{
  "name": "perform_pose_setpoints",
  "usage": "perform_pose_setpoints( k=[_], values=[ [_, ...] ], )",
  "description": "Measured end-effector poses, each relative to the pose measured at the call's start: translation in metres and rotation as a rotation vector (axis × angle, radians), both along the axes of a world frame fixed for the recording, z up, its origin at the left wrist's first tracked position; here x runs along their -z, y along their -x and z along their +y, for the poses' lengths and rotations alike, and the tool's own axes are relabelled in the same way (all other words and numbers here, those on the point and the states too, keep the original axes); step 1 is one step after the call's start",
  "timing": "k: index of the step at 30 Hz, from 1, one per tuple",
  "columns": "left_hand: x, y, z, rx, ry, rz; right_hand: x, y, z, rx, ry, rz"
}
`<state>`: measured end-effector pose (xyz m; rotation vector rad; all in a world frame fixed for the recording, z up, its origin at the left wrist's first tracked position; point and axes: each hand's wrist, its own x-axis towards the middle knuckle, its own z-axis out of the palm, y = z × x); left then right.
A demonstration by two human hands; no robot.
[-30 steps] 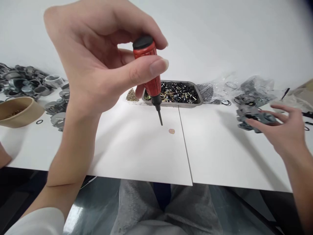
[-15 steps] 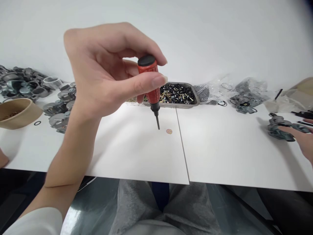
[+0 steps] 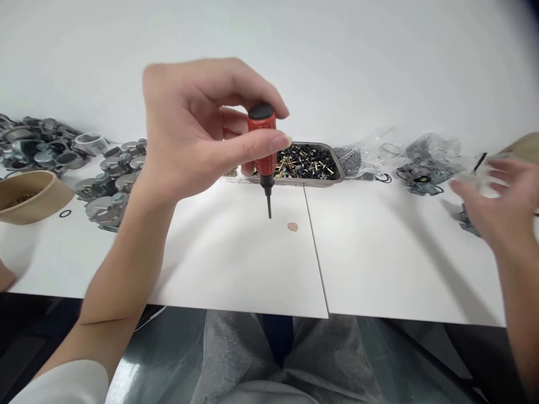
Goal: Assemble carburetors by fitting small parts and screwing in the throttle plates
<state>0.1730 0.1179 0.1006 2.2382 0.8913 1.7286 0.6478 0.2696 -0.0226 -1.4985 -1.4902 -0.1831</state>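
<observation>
My left hand (image 3: pixel 202 123) is closed round the red handle of a small screwdriver (image 3: pixel 265 160). The screwdriver is almost upright, its dark shaft pointing down above the white table (image 3: pixel 236 264). A small flat tan disc (image 3: pixel 292 226) lies on the tabletop just right of the tip. At the far right, my right hand (image 3: pixel 501 207) is raised with fingers apart and nothing visible in it. It is slightly blurred. Below and behind it, a grey metal part like a carburetor (image 3: pixel 468 221) is mostly hidden by the hand.
A metal tray (image 3: pixel 311 183) of small black and brass pieces stands by the wall. Grey metal castings (image 3: pixel 107 207) and a tan bowl (image 3: pixel 50 193) are at left. Plastic-wrapped parts (image 3: pixel 432 160) sit back right. Another person's arm (image 3: pixel 5 276) shows at the left edge.
My right hand has come off the grey metal part and moved up and left, opening. My left hand has shifted slightly right and down with the screwdriver, which is now more upright.
</observation>
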Motion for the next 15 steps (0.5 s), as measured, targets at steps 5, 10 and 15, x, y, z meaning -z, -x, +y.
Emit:
perform_pose_setpoints(
  k=[5, 10, 15],
  values=[
    [0.010, -0.001, 0.012, -0.079, 0.101, 0.200, -0.028, 0.156, -0.043, -0.795, 0.165, -0.093],
    [0.023, -0.014, 0.017, -0.131, 0.076, 0.362, -0.031, 0.257, -0.082, -1.054, -0.109, -0.211],
    [0.039, -0.029, 0.015, -0.051, 0.129, 0.447, -0.013, 0.274, -0.084, -0.964, -0.365, -0.073]
  ],
)
